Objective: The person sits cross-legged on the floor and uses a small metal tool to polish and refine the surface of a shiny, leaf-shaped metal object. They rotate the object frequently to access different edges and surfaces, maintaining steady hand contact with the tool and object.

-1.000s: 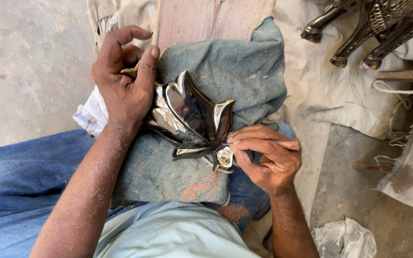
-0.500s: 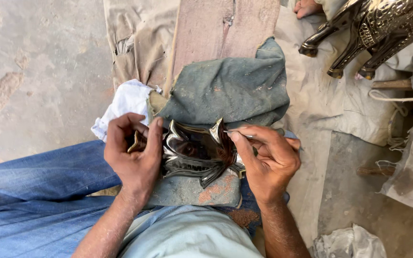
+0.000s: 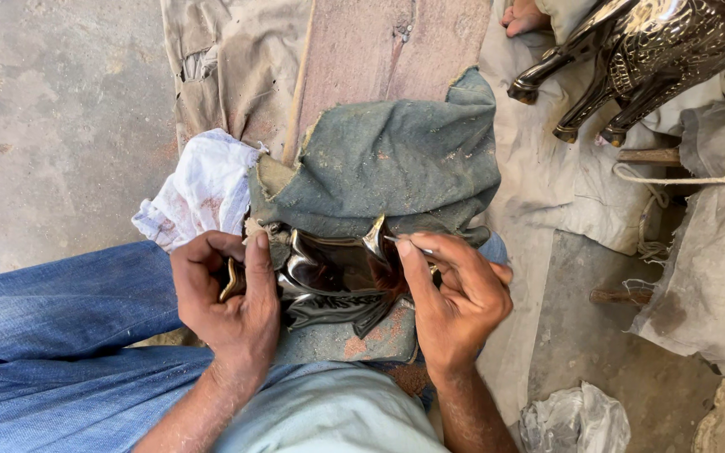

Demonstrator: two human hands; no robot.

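Observation:
A shiny, dark polished metal flower-shaped piece with pointed petals lies on a grey-green cloth draped over my lap. My left hand grips the piece's left side, thumb pressed against a petal. On the right, my right hand pinches a thin metal tool between thumb and fingers, its tip close to a raised petal point. Part of the piece is hidden under both hands.
A crumpled white rag lies left of the cloth. A wooden plank runs away from my lap. A large shiny metal animal figure stands at top right. Sacking, a plastic bag and concrete floor surround me.
My left hand came down from the top of the piece and closed on its left side. The piece turned and sits lower on my lap. My right hand shifted up to a petal tip.

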